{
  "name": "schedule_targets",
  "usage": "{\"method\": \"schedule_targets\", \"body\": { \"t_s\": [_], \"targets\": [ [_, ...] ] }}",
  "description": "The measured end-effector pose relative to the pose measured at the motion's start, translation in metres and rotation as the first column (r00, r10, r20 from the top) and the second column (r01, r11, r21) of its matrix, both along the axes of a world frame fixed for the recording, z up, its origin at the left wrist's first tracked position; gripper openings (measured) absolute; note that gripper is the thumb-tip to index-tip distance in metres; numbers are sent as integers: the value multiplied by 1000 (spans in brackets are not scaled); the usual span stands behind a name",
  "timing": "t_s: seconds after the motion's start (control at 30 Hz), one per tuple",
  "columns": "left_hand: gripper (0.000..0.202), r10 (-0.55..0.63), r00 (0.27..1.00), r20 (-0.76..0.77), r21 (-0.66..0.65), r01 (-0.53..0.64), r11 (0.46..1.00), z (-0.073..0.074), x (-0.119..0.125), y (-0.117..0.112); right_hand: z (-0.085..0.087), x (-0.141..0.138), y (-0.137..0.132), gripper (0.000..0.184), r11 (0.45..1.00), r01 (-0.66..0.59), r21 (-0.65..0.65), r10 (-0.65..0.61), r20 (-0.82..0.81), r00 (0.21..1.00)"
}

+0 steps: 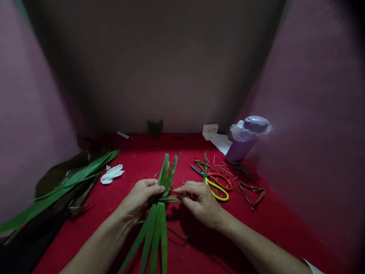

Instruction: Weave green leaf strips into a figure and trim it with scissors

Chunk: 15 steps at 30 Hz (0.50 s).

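Green leaf strips [155,228] fan out in the middle, some pointing away and several hanging toward me. My left hand [144,196] is closed on them, its thumb pressing on the upper strips. From the right, my right hand [196,199] pinches a thin toothpick-like stick [170,189] against the leaf bundle. A dry brownish leaf piece [169,199] crosses the bundle between both hands. Just beyond my right hand lie scissors [218,186] with one red and one yellow handle, a narrow green strip across their blades.
Long green leaves [76,179] lie on dark material at left, beside a crumpled white tissue [112,174]. Thin sticks [224,165] and dry leaf scraps [252,192] lie right. Behind stand a purple container [241,146], white papers [221,142] and a small dark-green object [155,128].
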<state>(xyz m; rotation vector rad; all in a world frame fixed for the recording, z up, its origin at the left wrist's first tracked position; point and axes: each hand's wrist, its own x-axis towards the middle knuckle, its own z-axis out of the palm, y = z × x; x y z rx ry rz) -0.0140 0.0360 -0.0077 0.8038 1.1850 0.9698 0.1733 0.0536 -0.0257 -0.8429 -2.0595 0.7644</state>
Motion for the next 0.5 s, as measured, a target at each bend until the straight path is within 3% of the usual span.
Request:
{"method": "schedule_targets", "body": {
  "t_s": [0.5],
  "targets": [
    [16,-28,1000,2,-8,28,1000,2,0,-1,-1,1,0,26,1000,-5,-8,5,2,1000]
  ]
}}
